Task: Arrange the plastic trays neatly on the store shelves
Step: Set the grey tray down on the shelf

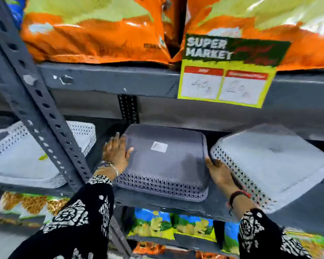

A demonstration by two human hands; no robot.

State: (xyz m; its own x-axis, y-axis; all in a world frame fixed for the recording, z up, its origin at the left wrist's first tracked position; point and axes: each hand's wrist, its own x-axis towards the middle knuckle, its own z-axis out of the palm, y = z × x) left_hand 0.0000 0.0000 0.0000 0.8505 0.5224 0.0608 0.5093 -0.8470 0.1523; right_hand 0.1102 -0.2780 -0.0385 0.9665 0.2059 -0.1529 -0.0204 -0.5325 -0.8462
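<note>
Upside-down grey tray (163, 157), long axis front-to-back.

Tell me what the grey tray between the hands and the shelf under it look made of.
Grey tray: looks like moulded plastic, matt, with a perforated lattice rim, rounded corners and a paper sticker on top. Shelf: seems to be painted grey metal, judging by the slotted, punched upright and the chipped paint spots.

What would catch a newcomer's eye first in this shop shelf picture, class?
Probably the big orange bags on the top shelf, with the yellow price sign hanging below them. Next, the grey tray upside down on the middle shelf, with the left hand and right hand pressed against its sides, and a white tray to its right.
</note>
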